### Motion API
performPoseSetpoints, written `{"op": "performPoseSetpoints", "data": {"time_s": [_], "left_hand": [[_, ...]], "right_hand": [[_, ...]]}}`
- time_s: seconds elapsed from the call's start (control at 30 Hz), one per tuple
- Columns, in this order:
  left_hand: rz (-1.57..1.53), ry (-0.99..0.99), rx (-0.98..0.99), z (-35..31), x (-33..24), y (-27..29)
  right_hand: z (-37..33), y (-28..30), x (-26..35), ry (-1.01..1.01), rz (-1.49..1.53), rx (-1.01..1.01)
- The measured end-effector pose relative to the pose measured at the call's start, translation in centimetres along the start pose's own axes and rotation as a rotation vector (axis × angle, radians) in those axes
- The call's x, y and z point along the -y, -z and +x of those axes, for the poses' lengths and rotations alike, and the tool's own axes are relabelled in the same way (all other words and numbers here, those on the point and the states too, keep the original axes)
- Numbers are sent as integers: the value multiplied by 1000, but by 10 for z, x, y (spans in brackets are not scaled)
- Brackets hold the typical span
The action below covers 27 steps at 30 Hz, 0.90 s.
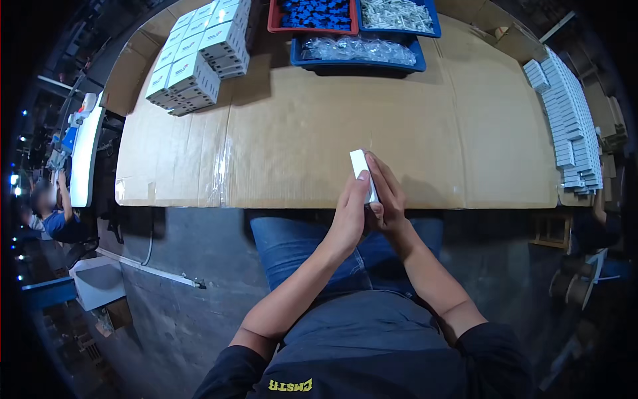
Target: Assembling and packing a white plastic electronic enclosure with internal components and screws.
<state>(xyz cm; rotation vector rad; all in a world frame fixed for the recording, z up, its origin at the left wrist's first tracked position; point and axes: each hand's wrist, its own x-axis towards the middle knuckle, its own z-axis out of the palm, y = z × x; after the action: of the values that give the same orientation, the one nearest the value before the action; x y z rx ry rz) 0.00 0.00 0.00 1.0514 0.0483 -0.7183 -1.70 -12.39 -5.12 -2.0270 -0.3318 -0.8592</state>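
Just above the near edge of the cardboard-covered table (312, 133), I hold a small, narrow white box (359, 161) between both hands. My left hand (348, 211) grips it from the left, its thumb lying on the box's near face. Around the right side is my right hand (392, 199), its fingers stretched along the box and its thumb near the lower end. The box stands tilted, its upper end showing plainly. My palms and fingers hide most of its sides.
Stacked white cartons (193, 73) stand at the far left. At the back are a red bin (312, 30) of blue parts, a blue bin (435, 26) of white pieces and another blue bin (359, 67) of clear bags. Many small white boxes (568, 120) line the right edge. A person (63, 219) sits far left.
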Motion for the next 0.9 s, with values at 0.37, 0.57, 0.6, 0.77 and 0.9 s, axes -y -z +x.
{"op": "performPoseSetpoints", "data": {"time_s": [0.37,0.57,0.6,0.77,0.9], "left_hand": [[36,-49,-44,5,14,-2],[33,-72,-48,7,19,0],[33,-73,-50,6,19,0],[5,-49,-52,3,16,-3],[-20,-76,-58,2,14,-3]], "right_hand": [[-8,-4,-3,29,9,-49],[-8,-3,-2,25,23,-34],[-9,-4,-2,26,25,-33],[-13,-4,-3,4,29,-13],[-13,-6,-4,4,48,-7]]}}
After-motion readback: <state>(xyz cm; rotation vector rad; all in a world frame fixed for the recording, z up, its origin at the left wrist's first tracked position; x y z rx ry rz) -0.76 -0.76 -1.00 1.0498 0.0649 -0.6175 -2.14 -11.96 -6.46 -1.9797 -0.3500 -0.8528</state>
